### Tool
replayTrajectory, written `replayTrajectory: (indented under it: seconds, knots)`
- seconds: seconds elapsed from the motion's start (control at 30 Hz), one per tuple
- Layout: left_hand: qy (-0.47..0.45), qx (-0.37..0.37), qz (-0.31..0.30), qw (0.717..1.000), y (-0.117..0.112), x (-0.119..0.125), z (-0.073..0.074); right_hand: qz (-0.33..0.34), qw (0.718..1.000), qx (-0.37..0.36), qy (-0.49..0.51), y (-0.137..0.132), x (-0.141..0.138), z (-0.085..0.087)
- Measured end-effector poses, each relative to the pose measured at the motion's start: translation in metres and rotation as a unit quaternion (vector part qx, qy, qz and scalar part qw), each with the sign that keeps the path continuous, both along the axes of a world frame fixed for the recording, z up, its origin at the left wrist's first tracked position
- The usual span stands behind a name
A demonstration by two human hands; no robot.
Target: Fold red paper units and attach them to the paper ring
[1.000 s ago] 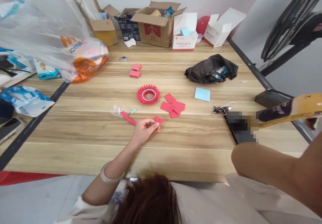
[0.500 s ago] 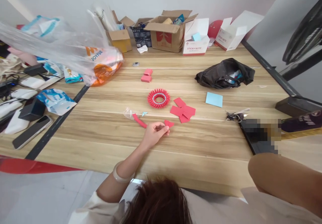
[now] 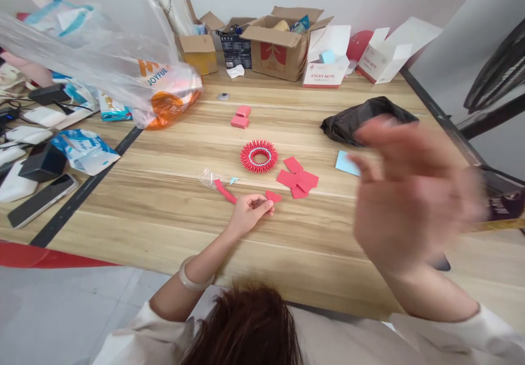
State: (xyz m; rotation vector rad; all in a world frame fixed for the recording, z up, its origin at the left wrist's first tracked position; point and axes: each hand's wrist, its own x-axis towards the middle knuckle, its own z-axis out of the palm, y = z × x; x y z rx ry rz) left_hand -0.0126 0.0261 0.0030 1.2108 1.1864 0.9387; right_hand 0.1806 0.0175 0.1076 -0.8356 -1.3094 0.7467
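My left hand (image 3: 251, 212) pinches a small red folded paper piece (image 3: 274, 196) just above the wooden table. My right hand (image 3: 410, 201) is raised close to the camera on the right, its fingers smeared by motion. Behind it, part of a light blue paper square (image 3: 345, 162) shows. Right of the held piece lie several overlapping red paper slips (image 3: 298, 179). Farther back is a spiky red ring of folded paper (image 3: 258, 156) with a pale blue inner band. A curved red strip of stacked folded pieces (image 3: 225, 190) runs beside my left hand, near a tiny blue folded piece (image 3: 234, 180).
Two pink paper stacks (image 3: 240, 117) sit behind the ring. Cardboard boxes (image 3: 279, 53) and a sticky note box (image 3: 326, 72) line the wall. Plastic bags (image 3: 164, 91), a phone (image 3: 43, 200) and chargers crowd the left; a black bag (image 3: 344, 124) lies at right.
My right hand has come up into view from the right edge and now hides part of the black bag. My left hand keeps its pinch on the red piece. The view has shifted slightly.
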Motion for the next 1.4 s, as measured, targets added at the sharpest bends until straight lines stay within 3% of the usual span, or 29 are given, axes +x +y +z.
replayTrajectory:
  seconds: [0.07, 0.17, 0.23, 0.33, 0.6, 0.8, 1.03, 1.17, 1.3, 1.37, 1.4]
  knots:
    - [-0.004, 0.007, 0.000, 1.000, 0.002, 0.001, 0.006, 0.037, 0.995, -0.091, 0.017, 0.009, -0.013, -0.029]
    - [0.003, 0.019, -0.007, 1.000, 0.009, 0.003, 0.016, 0.125, 0.956, -0.264, 0.016, 0.024, -0.028, -0.081]
    - [0.006, 0.019, -0.019, 1.000, 0.015, 0.004, 0.018, 0.174, 0.938, -0.300, 0.025, 0.030, -0.031, -0.106]
    - [0.013, 0.016, -0.029, 0.999, 0.023, 0.006, 0.015, 0.209, 0.926, -0.314, 0.036, 0.034, -0.029, -0.123]
    - [-0.040, -0.028, -0.060, 0.997, 0.022, 0.005, 0.004, 0.226, 0.907, -0.350, 0.065, 0.035, -0.023, -0.132]
    - [-0.023, -0.051, -0.075, 0.996, 0.016, 0.002, 0.006, 0.241, 0.907, -0.345, 0.028, 0.032, -0.023, -0.125]
    - [0.045, -0.028, -0.063, 0.997, 0.013, 0.001, 0.000, 0.271, 0.898, -0.347, 0.009, 0.034, -0.022, -0.127]
    - [0.052, -0.015, -0.077, 0.996, 0.012, 0.002, 0.000, 0.267, 0.907, -0.325, -0.008, 0.033, -0.020, -0.129]
    - [0.092, 0.073, -0.076, 0.990, 0.012, -0.001, -0.002, 0.268, 0.911, -0.315, 0.000, 0.032, -0.020, -0.130]
    - [0.163, 0.205, -0.052, 0.964, 0.013, -0.004, -0.004, 0.261, 0.908, -0.327, 0.026, 0.032, -0.020, -0.129]
    - [0.205, 0.287, -0.039, 0.935, 0.014, -0.006, -0.005, 0.259, 0.906, -0.333, 0.039, 0.031, -0.020, -0.128]
